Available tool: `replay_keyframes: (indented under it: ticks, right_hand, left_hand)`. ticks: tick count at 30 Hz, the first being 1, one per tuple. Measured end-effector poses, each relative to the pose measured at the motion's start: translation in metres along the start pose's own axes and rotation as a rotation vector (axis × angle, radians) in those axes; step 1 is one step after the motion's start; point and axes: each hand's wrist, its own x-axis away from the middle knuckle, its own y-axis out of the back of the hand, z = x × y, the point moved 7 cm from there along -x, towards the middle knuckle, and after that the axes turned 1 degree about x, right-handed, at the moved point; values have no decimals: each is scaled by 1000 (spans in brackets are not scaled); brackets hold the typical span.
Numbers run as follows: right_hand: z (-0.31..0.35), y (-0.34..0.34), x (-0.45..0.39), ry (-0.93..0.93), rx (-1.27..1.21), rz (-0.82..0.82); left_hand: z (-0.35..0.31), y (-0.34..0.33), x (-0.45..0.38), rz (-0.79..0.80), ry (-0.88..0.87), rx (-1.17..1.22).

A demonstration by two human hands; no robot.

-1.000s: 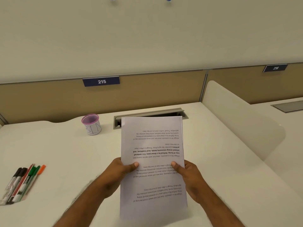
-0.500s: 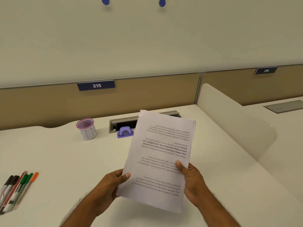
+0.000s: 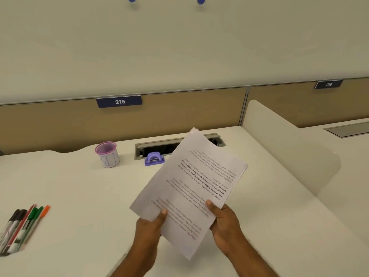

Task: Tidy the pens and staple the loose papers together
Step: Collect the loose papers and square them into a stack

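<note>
White papers (image 3: 191, 188) tilted | left hand (image 3: 148, 226), right hand (image 3: 224, 220) holding | above desk (image 3: 79, 196)

Both forearms bare, no sleeves; left hand (image 3: 151, 222) & right hand (image 3: 224, 220) ungloved.

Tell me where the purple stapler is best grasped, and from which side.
Likely from above, pinching the long sides of the purple stapler. It lies flat on the desk, end-on to the person, its back against the cable tray, so the rear is blocked.

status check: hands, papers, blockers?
Left hand and right hand both grip the paper stack, tilted, above the desk. Stapler free by cable tray. Pens loose at left.
</note>
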Motion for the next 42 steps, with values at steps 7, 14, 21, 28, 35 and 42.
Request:
replay_keyframes:
  ticks: [7,14,21,28,35,42]
  right_hand:
    - [68,29,-10,238,226,4]
    - [101,24,-14,314,585,159]
    - [94,13,-15,307,621,182]
    - [90,15,-8,438,561,87]
    - [45,31,-14,283,656,68]
    - [45,30,-15,266,653,34]
  left_hand:
    - [-53,27,-23,99,-105,-233]
    - [-85,31,-34,228,-160,-320]
    - [-86,22,-35,305,-179,-456]
    - [-90,28,-31,249,-309,-406]
    - [-38,52,-39,138,-131,-414]
    - [-26,53,-42,100,-90,-392]
